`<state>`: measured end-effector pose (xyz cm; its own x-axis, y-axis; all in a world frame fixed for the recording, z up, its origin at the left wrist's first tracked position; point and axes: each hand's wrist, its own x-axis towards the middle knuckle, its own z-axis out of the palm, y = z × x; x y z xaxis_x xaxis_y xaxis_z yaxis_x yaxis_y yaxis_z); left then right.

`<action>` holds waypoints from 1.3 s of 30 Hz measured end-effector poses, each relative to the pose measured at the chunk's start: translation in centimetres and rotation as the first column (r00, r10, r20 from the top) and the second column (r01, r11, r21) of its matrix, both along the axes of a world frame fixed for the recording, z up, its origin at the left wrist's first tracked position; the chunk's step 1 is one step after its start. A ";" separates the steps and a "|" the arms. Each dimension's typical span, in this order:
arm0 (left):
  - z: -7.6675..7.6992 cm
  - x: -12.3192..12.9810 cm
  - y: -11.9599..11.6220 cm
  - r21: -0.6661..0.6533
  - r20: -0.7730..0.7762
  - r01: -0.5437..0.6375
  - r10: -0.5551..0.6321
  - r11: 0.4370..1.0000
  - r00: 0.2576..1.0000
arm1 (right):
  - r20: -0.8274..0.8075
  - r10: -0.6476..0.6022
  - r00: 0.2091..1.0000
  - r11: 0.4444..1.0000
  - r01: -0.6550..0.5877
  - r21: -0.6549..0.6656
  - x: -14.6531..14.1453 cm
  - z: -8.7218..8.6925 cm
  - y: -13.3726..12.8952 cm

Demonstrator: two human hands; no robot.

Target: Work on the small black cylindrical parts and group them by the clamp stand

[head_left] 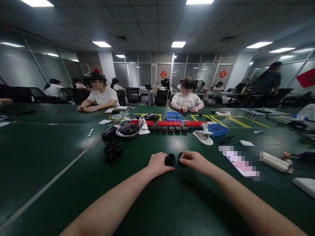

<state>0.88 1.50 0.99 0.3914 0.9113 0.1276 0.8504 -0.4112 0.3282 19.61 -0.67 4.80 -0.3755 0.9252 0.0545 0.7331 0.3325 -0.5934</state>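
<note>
My left hand point(157, 164) is closed around a short black cylindrical fitting point(170, 159) with a round opening on top, standing upright on the green table point(147, 203). Just to the right, my right hand point(194, 160) pinches a small black ring point(180, 155), mostly hidden behind the fingers. A narrow gap lies between the fitting and the ring. Off to the left, several similar black fittings point(113, 150) stand grouped together on the table.
Beyond the hands are a round metal-rimmed dish point(128, 130), red power strips point(169, 123), a white clip stand point(204, 134) and blue bins point(218, 129). A wrench point(91, 132) lies left; a phone-like flat object point(240, 162) lies right. Two people sit across the table.
</note>
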 end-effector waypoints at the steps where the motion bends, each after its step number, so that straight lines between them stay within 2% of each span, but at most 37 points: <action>1: 0.2 -0.1 -0.1 -0.025 -0.014 0.013 -0.014 1.000 1.000 | 0.027 0.000 1.000 0.999 0.001 -0.044 -0.5 -0.3 -0.6; 2: 0.5 -0.1 -0.3 -0.062 -0.026 0.032 -0.034 0.998 0.999 | 0.061 -0.038 0.997 0.998 0.040 -0.042 -1.0 -0.9 -1.1; 5: 1.4 -0.4 -0.6 -0.177 -0.048 0.138 -0.148 0.975 0.988 | 0.126 -0.218 0.968 0.973 0.205 0.107 -2.5 -3.0 -2.1; 7: 1.9 -0.7 -0.8 -0.226 -0.046 0.229 -0.245 0.947 0.968 | 0.153 -0.296 0.943 0.948 0.271 0.165 -3.3 -4.0 -2.0; 11: 2.3 -1.7 -0.5 -0.332 0.014 0.352 -0.369 0.875 0.929 | 0.191 -0.345 0.919 0.931 0.308 0.197 -3.9 -4.5 -1.5; 14: 1.8 -2.3 0.0 -0.396 0.116 0.367 -0.350 0.842 0.930 | 0.186 -0.332 0.925 0.933 0.294 0.207 -3.5 -4.0 -2.1; 16: 1.3 -2.4 0.2 -0.323 0.164 0.301 -0.260 0.897 0.951 | 0.173 -0.310 0.935 0.941 0.275 0.197 -2.6 -3.7 -3.4; 19: 0.4 -2.1 0.1 -0.145 0.180 0.154 -0.127 0.977 0.975 | 0.137 -0.276 0.951 0.956 0.258 0.139 -0.1 -3.6 -6.2; 22: -0.2 -1.4 -0.3 -0.062 0.150 0.137 -0.127 0.989 0.980 | 0.099 -0.309 0.946 0.951 0.306 0.048 3.8 -3.8 -8.6; 25: -0.1 -0.9 -0.8 -0.033 0.125 0.148 -0.143 0.988 0.982 | 0.081 -0.423 0.903 0.905 0.425 -0.009 7.8 -4.0 -9.1; 27: 0.2 -0.7 -0.9 -0.058 0.121 0.123 -0.115 0.991 0.986 | 0.104 -0.489 0.866 0.871 0.492 0.001 9.7 -4.0 -7.9; 30: 0.7 -0.8 -1.1 -0.092 0.113 0.080 -0.070 0.993 0.991 | 0.159 -0.538 0.828 0.841 0.541 0.027 11.2 -4.1 -4.4; 35: 0.8 -0.9 -1.4 -0.075 0.079 0.115 -0.110 0.990 0.991 | 0.229 -0.648 0.727 0.758 0.645 0.095 11.7 -4.3 2.7; 39: 0.6 -0.7 -1.2 -0.027 0.049 0.113 -0.111 0.993 0.993 | 0.197 -0.717 0.669 0.696 0.704 0.142 11.4 -4.6 6.2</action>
